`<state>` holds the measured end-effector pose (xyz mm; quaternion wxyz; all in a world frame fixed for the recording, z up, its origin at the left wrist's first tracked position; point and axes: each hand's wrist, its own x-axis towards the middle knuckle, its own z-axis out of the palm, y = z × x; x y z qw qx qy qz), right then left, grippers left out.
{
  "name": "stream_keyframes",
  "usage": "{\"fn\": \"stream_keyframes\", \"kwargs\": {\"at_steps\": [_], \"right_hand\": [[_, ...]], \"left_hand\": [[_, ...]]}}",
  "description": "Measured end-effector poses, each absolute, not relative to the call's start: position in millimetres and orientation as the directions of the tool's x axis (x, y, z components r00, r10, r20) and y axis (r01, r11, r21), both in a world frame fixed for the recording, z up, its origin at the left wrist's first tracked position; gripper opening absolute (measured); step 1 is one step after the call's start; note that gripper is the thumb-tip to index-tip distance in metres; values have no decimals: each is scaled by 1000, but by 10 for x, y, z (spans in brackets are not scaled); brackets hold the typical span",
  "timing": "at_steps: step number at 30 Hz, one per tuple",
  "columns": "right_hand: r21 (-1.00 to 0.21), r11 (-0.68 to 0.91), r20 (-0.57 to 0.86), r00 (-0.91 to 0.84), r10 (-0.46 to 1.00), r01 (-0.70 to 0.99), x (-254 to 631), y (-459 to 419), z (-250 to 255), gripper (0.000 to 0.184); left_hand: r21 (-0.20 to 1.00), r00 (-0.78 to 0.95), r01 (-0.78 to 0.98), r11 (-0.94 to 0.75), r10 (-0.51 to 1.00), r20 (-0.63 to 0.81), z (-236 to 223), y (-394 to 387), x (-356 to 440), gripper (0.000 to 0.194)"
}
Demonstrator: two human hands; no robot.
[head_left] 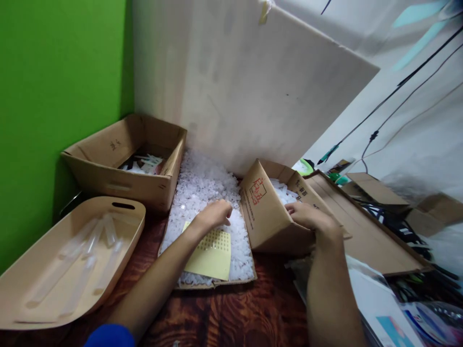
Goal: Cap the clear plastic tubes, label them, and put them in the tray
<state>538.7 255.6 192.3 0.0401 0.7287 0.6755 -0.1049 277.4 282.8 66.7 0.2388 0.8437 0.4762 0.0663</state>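
My left hand (215,214) is closed, fingers curled, above a shallow cardboard tray (235,283) heaped with small translucent white pieces (198,190). Whatever its fingertips hold, if anything, is hidden. Under my left wrist a yellow sheet (211,260) with rows of small dots lies on the pieces. My right hand (306,215) reaches over the near edge of an open cardboard box (265,217) with red print. White translucent parts (282,192) lie inside that box, close to the fingers. The right fingertips are mostly hidden in the box.
At left a tan tray (21,289) holds several clear plastic tubes (77,284). Behind it stands a larger cardboard box (119,185) with mixed scraps. A pale board (253,86) rises at the back. A brown panel (372,231) and cluttered items flank the right side.
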Motion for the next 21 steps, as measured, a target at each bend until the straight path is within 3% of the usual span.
{"fn": "stream_keyframes", "kwargs": {"at_steps": [5,7,9,11,14,18,21], "right_hand": [[-112,-173,146,188,971,979,5415,2529,1958,8],[-284,-101,367,206,907,953,5340,2474,2001,14],[-526,123,531,212,821,841,5198,2398,2063,22],[-684,349,569,171,804,641,5016,2331,2129,39],[-751,508,569,23,822,422,4739,2315,2152,48],[-812,539,538,-73,840,225,4442,2481,1939,34],[-841,504,521,38,853,196,4261,2638,1727,37]], "left_hand": [[491,549,752,-440,830,-96,496,2809,2852,30],[514,549,737,-438,833,-76,469,2830,2840,29],[540,546,718,-440,837,-43,466,2861,2818,25],[572,542,687,-449,841,10,494,2900,2786,17],[641,510,612,-464,850,128,622,2964,2685,3],[727,423,498,-473,864,272,944,2987,2420,11],[844,247,264,-466,879,408,1191,2937,2251,29]]}}
